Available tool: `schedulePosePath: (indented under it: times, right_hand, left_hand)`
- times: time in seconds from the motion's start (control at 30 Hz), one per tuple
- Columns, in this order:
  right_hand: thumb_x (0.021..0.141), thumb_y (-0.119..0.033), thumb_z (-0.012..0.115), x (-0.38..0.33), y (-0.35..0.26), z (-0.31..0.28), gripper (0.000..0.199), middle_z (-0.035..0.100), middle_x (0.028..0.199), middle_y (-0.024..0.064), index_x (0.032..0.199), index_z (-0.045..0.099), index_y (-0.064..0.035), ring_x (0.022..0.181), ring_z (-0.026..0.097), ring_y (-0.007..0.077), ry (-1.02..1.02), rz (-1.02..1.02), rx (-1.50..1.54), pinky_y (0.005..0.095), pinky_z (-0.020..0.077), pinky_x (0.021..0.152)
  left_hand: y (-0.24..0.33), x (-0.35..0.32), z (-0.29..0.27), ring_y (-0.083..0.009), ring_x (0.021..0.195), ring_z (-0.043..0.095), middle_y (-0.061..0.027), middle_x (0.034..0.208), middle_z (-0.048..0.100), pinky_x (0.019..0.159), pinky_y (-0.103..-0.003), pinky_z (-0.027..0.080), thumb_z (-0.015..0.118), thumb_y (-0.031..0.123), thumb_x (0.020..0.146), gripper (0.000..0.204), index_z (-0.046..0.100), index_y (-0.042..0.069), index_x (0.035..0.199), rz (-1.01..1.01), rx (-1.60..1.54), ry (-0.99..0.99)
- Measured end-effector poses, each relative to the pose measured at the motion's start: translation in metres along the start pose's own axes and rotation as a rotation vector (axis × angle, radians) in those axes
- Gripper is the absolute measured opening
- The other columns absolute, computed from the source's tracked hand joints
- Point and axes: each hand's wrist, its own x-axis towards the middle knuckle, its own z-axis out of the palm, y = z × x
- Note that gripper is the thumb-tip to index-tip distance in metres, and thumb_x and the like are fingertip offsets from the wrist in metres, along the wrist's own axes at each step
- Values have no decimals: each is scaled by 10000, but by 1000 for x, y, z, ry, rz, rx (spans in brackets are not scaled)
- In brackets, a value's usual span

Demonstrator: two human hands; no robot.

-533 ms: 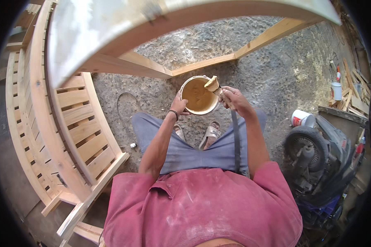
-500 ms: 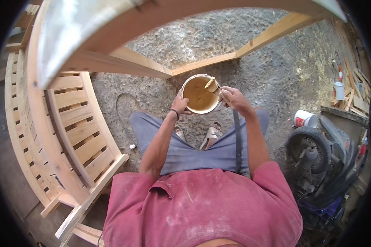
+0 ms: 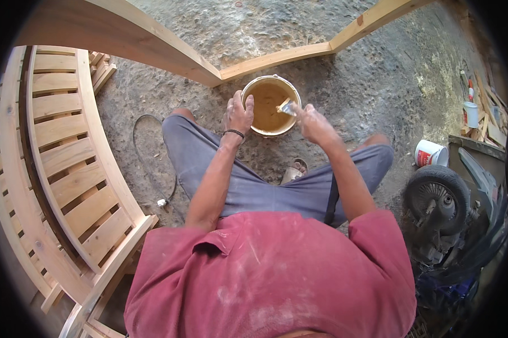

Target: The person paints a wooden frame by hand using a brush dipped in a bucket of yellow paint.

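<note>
Between my knees is a white-rimmed bucket (image 3: 271, 133) with a tan, paint-like liquid inside. My left hand (image 3: 240, 114) grips the bucket's left side, its thumb near the rim. In my right hand (image 3: 316, 124), at the bucket's right rim, is a paintbrush (image 3: 288, 107). The brush's metal band and tan-coated bristles reach over the liquid; my fingers hide its handle.
A wooden frame (image 3: 276, 63) spans the ground beyond the bucket. Slatted wooden furniture (image 3: 71, 149) stands at left, with a cable (image 3: 134, 141) beside it. At right are a white tub (image 3: 431, 153), a motorbike wheel (image 3: 439, 198) and scrap wood (image 3: 493, 121).
The bucket is lower, resting nearer the ground. My left hand has moved up its side, and the brush has turned so its bristles point left over the liquid. My view has shifted.
</note>
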Motion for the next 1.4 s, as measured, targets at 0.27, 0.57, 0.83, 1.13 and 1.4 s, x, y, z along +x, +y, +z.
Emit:
schedulePosePath:
  times: [0.27, 0.57, 0.83, 1.13, 1.4]
  right_hand:
    - [816, 52, 486, -44, 23, 21, 645, 534, 970, 150, 1380, 474, -259, 959, 602, 324, 122, -90, -155, 437, 505, 814]
    - [896, -86, 488, -60, 56, -7, 416, 628, 919, 167, 1311, 485, -95, 826, 627, 309, 56, 52, 172, 390, 504, 759]
    - [889, -186, 466, 48, -4, -65, 286, 671, 1019, 210, 1004, 669, -19, 948, 657, 362, 17, -7, -107, 446, 525, 807]
    - [846, -165, 508, 39, -20, -37, 248, 684, 966, 209, 912, 690, -10, 910, 670, 346, -333, 35, -152, 452, 535, 746]
    - [927, -252, 501, 2, -19, -21, 372, 687, 858, 193, 1200, 608, -22, 711, 669, 295, 477, -41, 177, 399, 538, 650]
  left_hand:
    - [12, 26, -6, -474, 900, 603, -262, 967, 639, 776, -570, 474, 359, 340, 1004, 301, 492, 85, 1089, 61, 59, -92]
    - [13, 31, -1, -486, 870, 610, -269, 943, 639, 742, -571, 485, 352, 333, 1006, 296, 488, 80, 1078, 46, 37, -70]
    - [11, 29, 3, -472, 924, 612, -246, 1018, 643, 774, -561, 490, 343, 360, 1003, 329, 499, 90, 1107, 11, -10, -42]
    - [15, 27, 0, -474, 875, 621, -251, 965, 657, 748, -560, 499, 340, 354, 1004, 330, 501, 88, 1117, -28, 12, -54]
    - [11, 28, -5, -484, 895, 610, -262, 973, 653, 762, -569, 483, 316, 399, 1006, 378, 500, 108, 1162, 11, -100, -78]
